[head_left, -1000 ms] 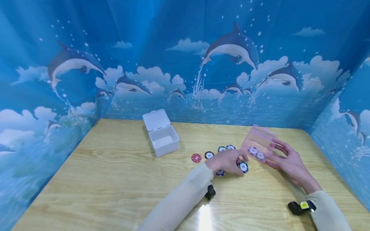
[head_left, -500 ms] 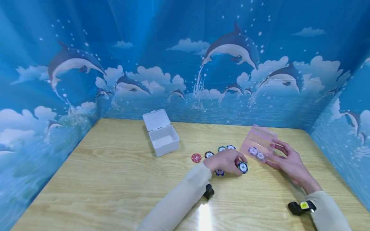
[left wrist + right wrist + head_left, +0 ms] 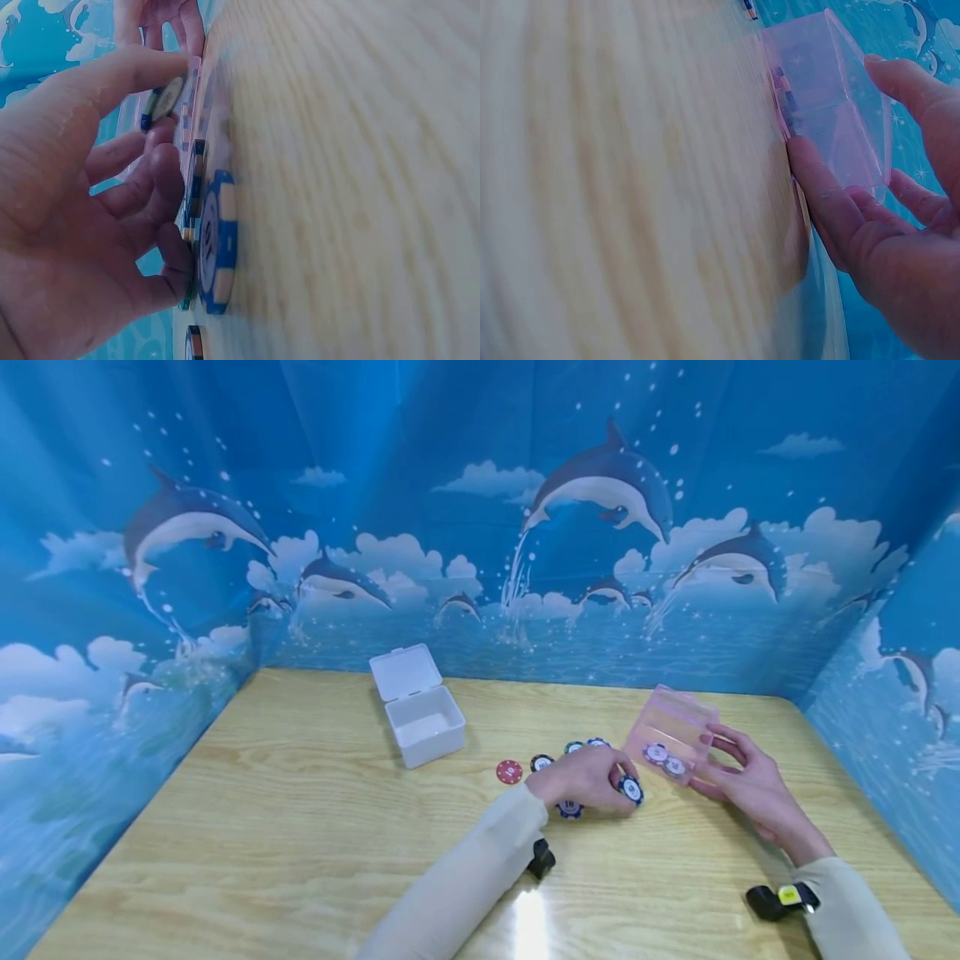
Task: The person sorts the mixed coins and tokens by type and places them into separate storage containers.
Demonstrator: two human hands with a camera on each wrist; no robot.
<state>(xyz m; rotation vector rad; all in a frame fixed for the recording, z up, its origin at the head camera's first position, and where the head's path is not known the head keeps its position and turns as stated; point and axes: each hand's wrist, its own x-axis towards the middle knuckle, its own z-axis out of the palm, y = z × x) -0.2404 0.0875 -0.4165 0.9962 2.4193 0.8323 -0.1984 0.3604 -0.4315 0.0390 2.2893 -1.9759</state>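
"What's the room like from where you stand?"

"Blue cloth (image 3: 480,527) hangs along the back and both sides, printed with leaping dolphins, clouds and water. In front of it is a pale, wood-grained table (image 3: 262,827), and a streak of light (image 3: 530,927) glares near its front edge."

"What's on it?"

"A white box (image 3: 433,749) by the back edge, left of the middle, its lid (image 3: 407,672) tipped back. Towards the back right corner there's a clear pink box (image 3: 667,722) with two chips (image 3: 656,753) inside. Between the boxes, left to right, I see a red chip (image 3: 509,772), a black chip (image 3: 542,762), a green chip (image 3: 573,747) and a blue chip (image 3: 598,742). A second blue chip (image 3: 570,809) lies nearer the front edge, just beside the left hand (image 3: 588,777)."

"And the hands?"

"The left pinches a dark-blue-rimmed chip (image 3: 631,790) between thumb and finger, in front of the pink box. The right hand (image 3: 750,781) grips that box by the side facing the table's right edge."

"Any writing?"

"The red chip says 10, and so does the second blue one. The black device (image 3: 765,902) on the right wrist has a yellow label (image 3: 789,894), but its print is too small for me, like the numbers on the boxed chips."
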